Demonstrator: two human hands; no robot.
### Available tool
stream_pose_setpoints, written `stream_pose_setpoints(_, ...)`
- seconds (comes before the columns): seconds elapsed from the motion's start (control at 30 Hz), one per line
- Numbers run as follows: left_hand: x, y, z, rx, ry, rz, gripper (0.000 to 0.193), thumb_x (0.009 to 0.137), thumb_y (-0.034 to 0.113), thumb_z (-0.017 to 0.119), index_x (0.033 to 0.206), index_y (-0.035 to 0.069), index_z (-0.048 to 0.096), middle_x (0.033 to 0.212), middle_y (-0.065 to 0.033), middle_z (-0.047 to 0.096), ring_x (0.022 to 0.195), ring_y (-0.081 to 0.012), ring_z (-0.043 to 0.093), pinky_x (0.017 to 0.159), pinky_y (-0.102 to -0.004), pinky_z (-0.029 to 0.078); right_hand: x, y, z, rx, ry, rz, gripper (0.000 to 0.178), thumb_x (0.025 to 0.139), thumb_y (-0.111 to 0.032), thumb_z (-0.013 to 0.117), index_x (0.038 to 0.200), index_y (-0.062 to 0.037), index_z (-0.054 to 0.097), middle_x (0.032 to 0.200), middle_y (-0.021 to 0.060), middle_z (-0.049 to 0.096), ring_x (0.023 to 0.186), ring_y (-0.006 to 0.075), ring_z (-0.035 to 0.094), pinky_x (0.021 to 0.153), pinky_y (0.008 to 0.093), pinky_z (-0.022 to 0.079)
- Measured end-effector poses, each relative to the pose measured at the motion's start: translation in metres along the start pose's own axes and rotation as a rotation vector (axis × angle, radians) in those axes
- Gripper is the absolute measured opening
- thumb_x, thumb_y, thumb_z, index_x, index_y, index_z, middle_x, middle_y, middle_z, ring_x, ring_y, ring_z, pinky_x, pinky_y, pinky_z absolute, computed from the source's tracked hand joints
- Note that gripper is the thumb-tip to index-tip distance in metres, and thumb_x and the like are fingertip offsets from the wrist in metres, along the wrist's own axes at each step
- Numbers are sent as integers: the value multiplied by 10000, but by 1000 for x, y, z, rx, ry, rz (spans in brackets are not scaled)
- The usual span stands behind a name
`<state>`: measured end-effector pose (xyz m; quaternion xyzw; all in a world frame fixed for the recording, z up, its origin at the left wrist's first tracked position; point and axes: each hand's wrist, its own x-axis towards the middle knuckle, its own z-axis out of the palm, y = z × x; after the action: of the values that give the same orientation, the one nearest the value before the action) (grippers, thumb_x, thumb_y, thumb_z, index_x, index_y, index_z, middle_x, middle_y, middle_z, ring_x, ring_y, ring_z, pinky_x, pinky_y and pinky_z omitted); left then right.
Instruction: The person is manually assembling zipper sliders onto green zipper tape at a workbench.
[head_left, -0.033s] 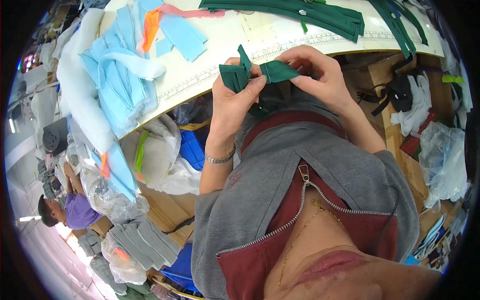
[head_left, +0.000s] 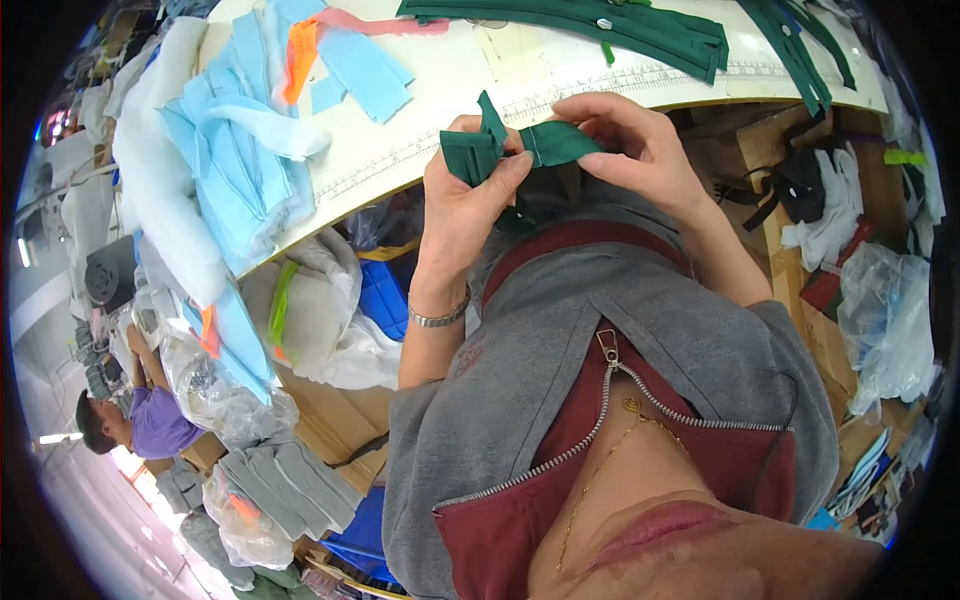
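Note:
A folded green fabric strip [head_left: 558,144] with a stitched seam is held between both hands, just off the table's near edge. My left hand [head_left: 462,205] pinches it between thumb and fingers, and folded green ends stick up above that grip. My right hand [head_left: 652,155] curls around the strip's other end, thumb below and fingers above. Part of that end is hidden by the fingers. A little more green cloth hangs below my left thumb.
On the white table [head_left: 440,85], with ruler markings along its edge, lie light blue fabric pieces [head_left: 240,170], white padding [head_left: 165,150] and longer green strips [head_left: 600,35]. Plastic bags [head_left: 885,320] and cardboard [head_left: 335,425] are below. A person in purple [head_left: 163,420] is at far left.

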<state>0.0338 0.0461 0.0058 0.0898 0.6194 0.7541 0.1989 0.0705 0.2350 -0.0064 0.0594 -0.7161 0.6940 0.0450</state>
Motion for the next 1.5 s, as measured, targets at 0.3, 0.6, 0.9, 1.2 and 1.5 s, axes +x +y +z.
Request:
stream_pose_setpoints(0.3, 3, -4, 1, 122, -23, -6, 125, 783, 37, 625, 875, 24, 542, 748, 14, 549, 626, -23, 456, 543, -164, 367, 0, 4, 3, 166, -37, 230, 127, 773, -114, 642, 853, -22, 606, 741, -2, 570, 636, 52, 508, 586, 177, 414)
stream_pose_setpoints(0.6, 6, -14, -2, -108, -111, -73, 101, 815, 40, 578, 851, 6, 490, 791, -121, 598, 425, -36, 376, 450, -183, 358, 0, 6, 5, 175, -5, 203, 104, 775, -97, 635, 845, -26, 604, 701, -15, 550, 572, 22, 460, 498, 153, 350)
stream_pose_setpoints(0.9, 5, -13, -4, -478, -260, -159, 137, 803, -11, 557, 878, 40, 454, 800, -116, 570, 428, -41, 349, 454, -191, 366, 1, 8, -3, 487, -158, 486, 136, 777, -120, 634, 867, -31, 584, 654, -21, 530, 512, -3, 427, 407, 117, 260)
stream_pose_setpoints(1.2, 4, -16, -6, -517, -256, -174, 132, 808, -11, 549, 883, 45, 456, 799, -120, 566, 415, -41, 342, 445, -192, 362, 1, 4, -3, 359, -177, 453, 174, 781, -134, 645, 923, -47, 596, 658, -24, 547, 534, 1, 434, 449, 135, 291)
stream_pose_setpoints(1.5, 6, -18, -6, -692, -312, -245, 118, 802, -33, 502, 871, 52, 457, 791, -108, 550, 396, -39, 319, 439, -205, 360, 4, -1, -7, 264, -334, 348, 248, 792, -174, 622, 977, -14, 583, 717, -13, 552, 614, 33, 494, 555, 159, 389)
